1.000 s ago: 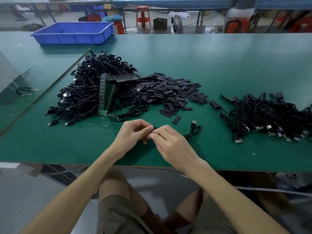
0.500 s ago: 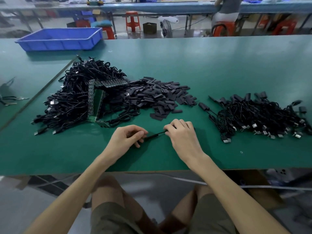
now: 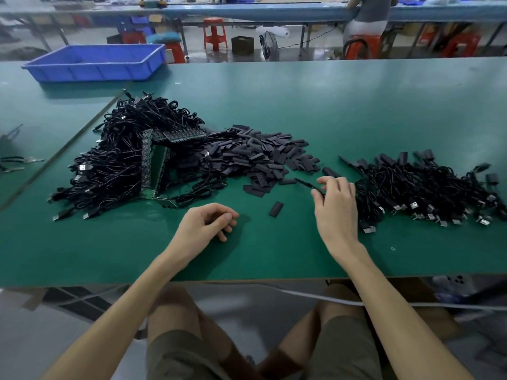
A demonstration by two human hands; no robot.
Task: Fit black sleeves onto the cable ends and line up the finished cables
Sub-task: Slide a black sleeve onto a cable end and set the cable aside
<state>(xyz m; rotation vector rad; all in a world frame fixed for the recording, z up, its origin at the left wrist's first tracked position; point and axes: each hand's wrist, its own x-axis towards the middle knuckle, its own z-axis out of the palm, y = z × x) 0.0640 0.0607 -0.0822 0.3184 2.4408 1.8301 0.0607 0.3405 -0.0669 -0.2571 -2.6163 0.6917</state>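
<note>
My right hand (image 3: 336,207) pinches a black cable whose sleeved end (image 3: 304,183) sticks out to the left past my thumb. It hovers at the left edge of the pile of finished cables (image 3: 428,187) on the right of the green table (image 3: 274,100). Resting on the table near the front, my left hand (image 3: 207,223) has loosely curled fingers and holds nothing. A heap of loose black sleeves (image 3: 255,157) lies in the middle, and one sleeve (image 3: 275,209) lies alone between my hands. The big tangle of bare cables (image 3: 120,160) sits at the left.
A green circuit board strip (image 3: 156,171) leans inside the left cable pile. At the back left stands a blue bin (image 3: 96,61). Metal tools (image 3: 19,161) lie at the far left. Behind the table, a person (image 3: 367,15) sits on a red stool.
My hands have come apart. The left hand let go of the cable and stayed near the front, while the right hand carried the cable rightward to the finished pile.
</note>
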